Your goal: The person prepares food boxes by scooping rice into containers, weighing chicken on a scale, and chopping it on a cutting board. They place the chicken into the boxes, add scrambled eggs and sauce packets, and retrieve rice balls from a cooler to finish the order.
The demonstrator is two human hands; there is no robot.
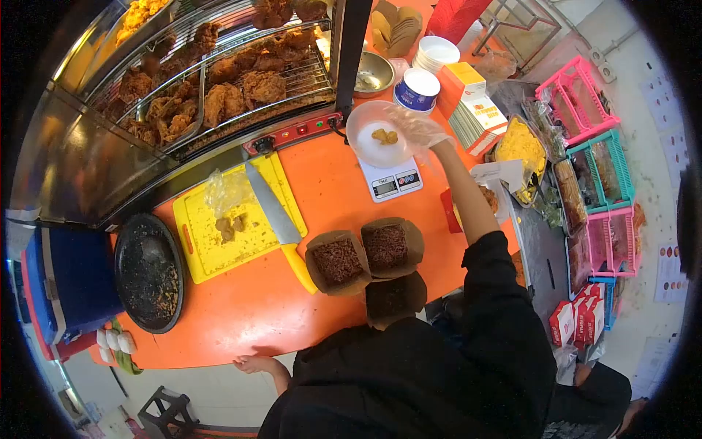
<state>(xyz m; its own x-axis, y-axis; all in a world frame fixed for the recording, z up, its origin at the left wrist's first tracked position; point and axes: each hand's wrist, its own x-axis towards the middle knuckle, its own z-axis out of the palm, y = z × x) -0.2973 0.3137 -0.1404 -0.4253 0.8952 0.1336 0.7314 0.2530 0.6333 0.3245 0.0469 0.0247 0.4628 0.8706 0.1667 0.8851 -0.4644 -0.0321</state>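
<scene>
My right hand (420, 126), in a clear plastic glove, grips the rim of a clear plastic bowl (365, 145) over a white kitchen scale (395, 185). Small light-brown meat pieces (384, 137) lie in the bowl. Bare and loosely open, my left hand (256, 364) hangs by the table's front edge, with nothing in it. Between my arms stand three brown paper boxes (338, 262) with dark reddish-brown rice-like grains inside. On a yellow cutting board (256, 245) are a few meat pieces (229, 227) and a crumpled plastic bag (225, 192). A large knife (272, 205) rests across its right side.
A glass warming cabinet (241, 95) with fried chicken fills the back left. A round black pan lid (149, 274) sits at left. Paper tubs (417, 89), card boxes (472, 110) and a yellow food tray (521, 150) stand at right. Another person's leg (592, 399) shows lower right.
</scene>
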